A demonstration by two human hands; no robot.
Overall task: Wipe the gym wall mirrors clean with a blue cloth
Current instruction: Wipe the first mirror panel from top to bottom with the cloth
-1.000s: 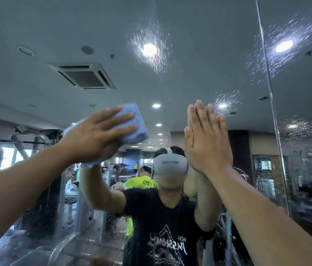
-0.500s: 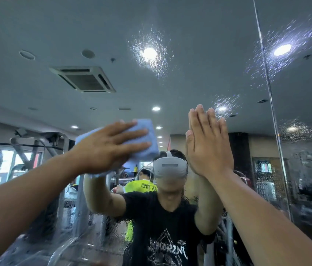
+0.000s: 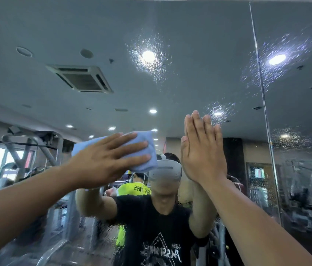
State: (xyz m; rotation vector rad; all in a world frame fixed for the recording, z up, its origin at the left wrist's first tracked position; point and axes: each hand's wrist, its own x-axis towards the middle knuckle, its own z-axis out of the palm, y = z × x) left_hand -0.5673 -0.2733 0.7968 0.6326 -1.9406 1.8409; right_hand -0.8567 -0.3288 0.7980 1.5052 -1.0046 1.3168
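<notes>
Risks, left to right. The left hand [image 3: 105, 160] is pressing the blue cloth [image 3: 145, 152] onto the mirror [image 3: 180, 31] with nothing curling round it. Judgement: on wet glass the cloth could be sliding out from under the palm if pressure is easing. The cloth is bunching at its right end, so it may be smearing rather than lifting. The right hand [image 3: 203, 152] is bracing bare on the glass just beside the cloth, probably leaving a palm print that is going to need another pass. The droplets [image 3: 151, 60] are sitting high toward the mirror's top edge, with more across the seam [image 3: 262, 96]; they look easy to be missing.

Fingers. The left fingers [image 3: 132, 145] are lying straight and slightly spread over the cloth, pushing it flat and gripping nothing. The right fingers [image 3: 197, 127] are lying straight and together, pointing up, flat on the glass, holding nothing. The cloth is sitting mid-mirror, left of the seam, under the left hand.
</notes>
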